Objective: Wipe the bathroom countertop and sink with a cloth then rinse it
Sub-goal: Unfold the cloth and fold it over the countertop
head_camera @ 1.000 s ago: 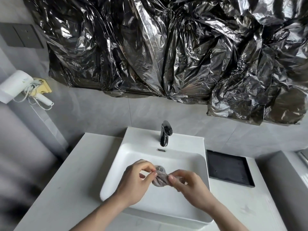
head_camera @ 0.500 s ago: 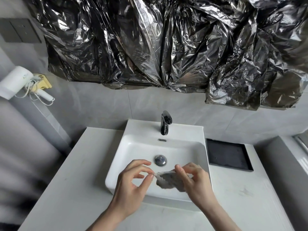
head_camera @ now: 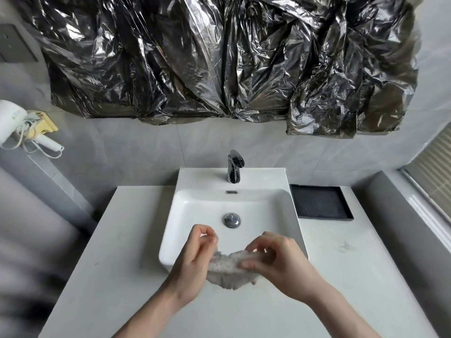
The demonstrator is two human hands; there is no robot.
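Grey-tiled bathroom wall, with crumpled black plastic sheeting [head_camera: 219,57] over the area above the basin. Below it, a white worktop [head_camera: 109,252] carries a rectangular white sink [head_camera: 185,208], with a chrome tap [head_camera: 234,167] at its rear centre, a round drain plug [head_camera: 231,220] in the bowl and a black tray [head_camera: 319,201] just beside the sink on the right.

The cloth [head_camera: 229,269], small, grey and rumpled, is held in the air over the near rim of the sink, directly between the hands and overhanging the front strip of the worktop. Its long axis runs left to right, roughly parallel to the sink's front edge. The right hand [head_camera: 275,262] pinches the cloth's upper right edge between thumb and curled fingers; the left hand [head_camera: 195,259] lies against its left end, fingers loosely curled, but whether these pinch the fabric cannot be told. Both forearms enter from the bottom edge and converge on the cloth.

Judged from this pose, the cloth is being spread or refolded; bare worktop lies equally near on either side. No running water is visible at the tap.
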